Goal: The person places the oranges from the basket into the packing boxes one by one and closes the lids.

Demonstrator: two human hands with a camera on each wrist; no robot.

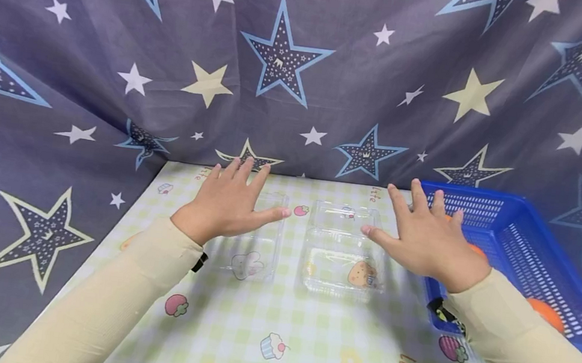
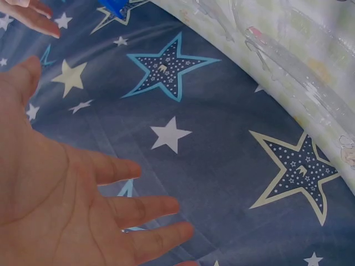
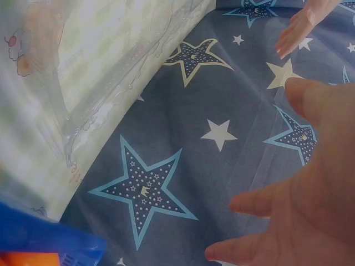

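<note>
Fingers spread, my left hand [image 1: 230, 203] is held over the left clear plastic container [image 1: 260, 256] and hides part of it. My right hand [image 1: 426, 237], its fingers also spread, is raised between the right clear plastic container [image 1: 340, 266] and a blue basket [image 1: 522, 228]. Both palms hold nothing. In the left wrist view the left palm [image 2: 50, 188] faces the camera, and the right wrist view shows the right fingers [image 3: 260, 202] stretched out. Orange round things [image 1: 547, 313] lie in the basket, partly hidden by the right hand and sleeve.
A checked tablecloth [image 1: 227, 343] with cupcake and strawberry prints covers the table. Behind it and along the left hangs a dark curtain [image 1: 333, 102] with stars. The basket stands at the table's right edge.
</note>
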